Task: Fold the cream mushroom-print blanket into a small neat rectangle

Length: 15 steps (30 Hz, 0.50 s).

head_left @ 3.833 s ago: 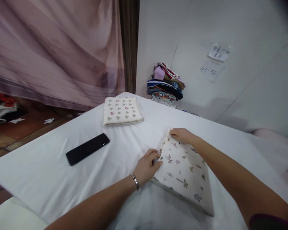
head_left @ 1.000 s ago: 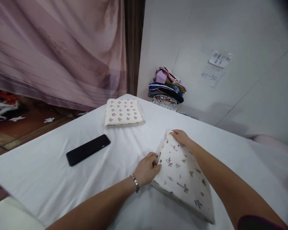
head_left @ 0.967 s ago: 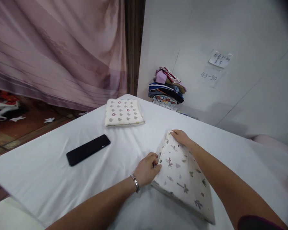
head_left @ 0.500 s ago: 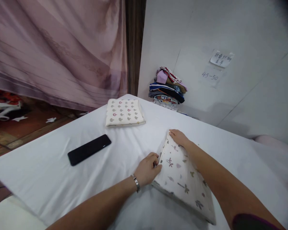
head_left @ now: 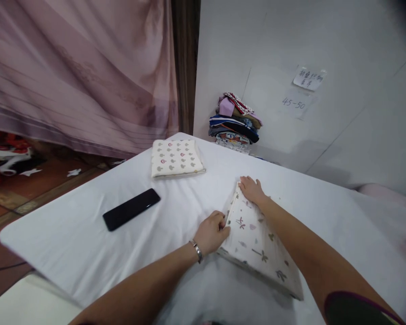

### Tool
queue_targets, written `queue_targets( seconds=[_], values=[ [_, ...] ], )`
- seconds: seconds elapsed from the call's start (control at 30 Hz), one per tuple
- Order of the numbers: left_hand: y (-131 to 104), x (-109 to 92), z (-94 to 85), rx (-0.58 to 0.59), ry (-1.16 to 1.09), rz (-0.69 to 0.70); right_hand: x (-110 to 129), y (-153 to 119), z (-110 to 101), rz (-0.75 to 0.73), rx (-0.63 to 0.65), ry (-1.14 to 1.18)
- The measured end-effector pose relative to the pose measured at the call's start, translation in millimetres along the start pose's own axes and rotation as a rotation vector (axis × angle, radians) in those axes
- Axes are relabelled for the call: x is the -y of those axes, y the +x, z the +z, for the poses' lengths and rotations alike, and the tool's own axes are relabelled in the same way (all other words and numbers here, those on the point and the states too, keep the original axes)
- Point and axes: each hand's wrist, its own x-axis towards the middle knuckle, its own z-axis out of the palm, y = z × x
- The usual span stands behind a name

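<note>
A folded white cloth (head_left: 253,243) with a leaf-and-flower print lies at an angle on the white-covered table. My left hand (head_left: 211,232), with a metal bracelet at the wrist, is closed on the cloth's left edge, thumb on top and fingers curled at the side. My right hand (head_left: 252,189) grips the cloth's far corner, its fingertips over the edge and one finger sticking out; the underside of this grip is hidden. Farther back lies a second folded cloth (head_left: 177,158), cream with grey and red motifs, apart from both hands.
A black phone (head_left: 131,209) lies on the left of the white tablecloth (head_left: 71,248). Behind the table, a stack of folded fabrics (head_left: 235,122) stands by the grey wall. A pink curtain (head_left: 88,67) hangs at the back left. Paper notes (head_left: 309,79) are on the wall.
The view has shifted slightly. One finger of my right hand has lifted away from the others at the far corner; my left hand keeps its hold on the edge.
</note>
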Motion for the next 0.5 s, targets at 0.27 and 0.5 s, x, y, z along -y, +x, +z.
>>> queue_targets(
  seconds=[0.27,0.5],
  values=[
    [0.5,2.0,1.3,-0.007,-0.003,0.027,22.7,-58.8,-12.1,-0.007,-0.004,0.054],
    [3.6,3.0,-1.7,0.008,0.038,0.028,54.0,-57.7,13.3,-0.051,0.053,0.000]
  ],
)
